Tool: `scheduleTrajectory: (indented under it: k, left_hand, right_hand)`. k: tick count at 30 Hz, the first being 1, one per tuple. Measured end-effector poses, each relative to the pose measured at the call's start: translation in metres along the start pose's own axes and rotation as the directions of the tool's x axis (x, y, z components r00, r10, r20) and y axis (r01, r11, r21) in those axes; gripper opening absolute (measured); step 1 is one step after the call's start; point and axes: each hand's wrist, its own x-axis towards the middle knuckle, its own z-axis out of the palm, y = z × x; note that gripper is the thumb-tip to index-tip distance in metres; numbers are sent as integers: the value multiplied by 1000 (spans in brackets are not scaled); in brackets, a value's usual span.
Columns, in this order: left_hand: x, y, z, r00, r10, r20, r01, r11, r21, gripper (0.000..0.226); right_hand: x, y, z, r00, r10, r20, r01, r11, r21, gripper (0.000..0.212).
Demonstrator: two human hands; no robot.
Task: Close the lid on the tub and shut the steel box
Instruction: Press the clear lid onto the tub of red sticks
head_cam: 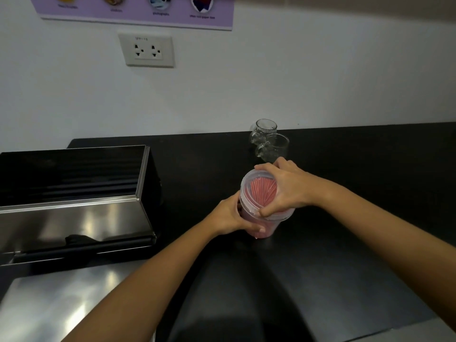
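A clear plastic tub (261, 227) holding red sticks stands on the black counter (357, 193). Its translucent lid (254, 193) lies on top of the rim. My right hand (287, 187) is spread over the lid, fingers and thumb pressing on its edge. My left hand (235, 215) wraps around the tub's left side and grips it. The steel box (74, 213) sits at the left of the counter; a dark gap shows along its lower front, and whether it is open or shut is unclear.
Two clear glass mugs (269, 143) stand just behind the tub. A wall socket (148, 49) and a purple poster (138, 11) are on the white wall. A shiny steel surface (61, 304) lies in front of the box at lower left.
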Motion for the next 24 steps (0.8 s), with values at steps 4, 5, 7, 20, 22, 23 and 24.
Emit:
scheduleTrajectory:
  k: [4, 5, 7, 20, 22, 23, 24]
  left_hand:
    - [0, 0, 0, 1000, -11, 4, 11, 1000, -12, 91]
    - [0, 0, 0, 1000, -17, 7, 17, 1000, -16, 90]
    - [0, 0, 0, 1000, -25, 10, 26, 999, -24, 90]
    - [-1, 0, 1, 1000, -21, 13, 21, 999, -23, 90]
    - [-1, 1, 1, 1000, -18, 9, 18, 999, -30, 90]
    - [-2, 1, 1, 1000, -16, 7, 16, 999, -32, 91]
    - [-2, 1, 1, 1000, -16, 7, 16, 999, -34, 92]
  right_hand:
    - [5, -1, 2, 999, 31, 31, -28, 997, -73, 114]
    - [7, -2, 2, 999, 36, 30, -33, 994, -102, 115]
    - [8, -3, 2, 999, 43, 24, -39, 989, -145, 115]
    - [3, -12, -7, 989, 137, 47, -125, 974, -191, 121]
    - [4, -12, -11, 987, 96, 127, -72, 982, -176, 121]
    - [5, -12, -13, 986, 65, 156, -38, 985, -166, 121]
    - [5, -12, -14, 984, 37, 175, -9, 987, -160, 119]
